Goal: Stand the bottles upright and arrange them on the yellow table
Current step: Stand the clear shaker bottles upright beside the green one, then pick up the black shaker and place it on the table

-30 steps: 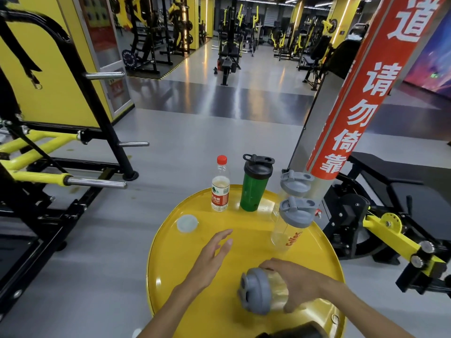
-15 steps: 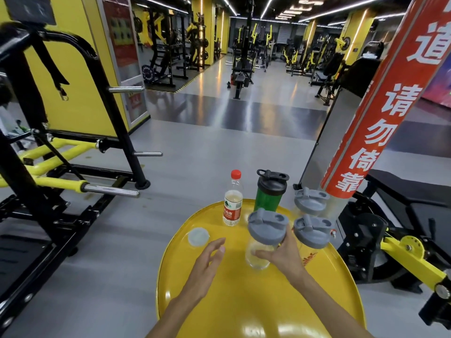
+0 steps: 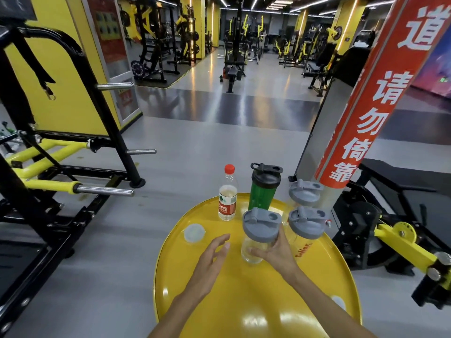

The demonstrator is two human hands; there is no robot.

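Observation:
On the round yellow table (image 3: 219,308) my right hand (image 3: 275,254) grips a clear shaker bottle with a grey lid (image 3: 260,228), upright with its base on the tabletop. My left hand (image 3: 212,259) hovers open just left of it, touching nothing. Behind stand a water bottle with a red cap (image 3: 227,198) and a green shaker with a black lid (image 3: 263,189). To the right two more grey-lidded clear shakers stand upright, one near (image 3: 306,225) and one farther back (image 3: 305,191).
A small clear round lid (image 3: 194,232) lies on the table's left side. A red-and-grey pillar (image 3: 366,113) rises just right of the table. Black and yellow gym machines (image 3: 61,167) flank both sides on the grey floor.
My right hand lifted the grey-lidded shaker from lying on its side near the front and stood it upright mid-table. The left hand stayed open beside it. The camera view rose slightly.

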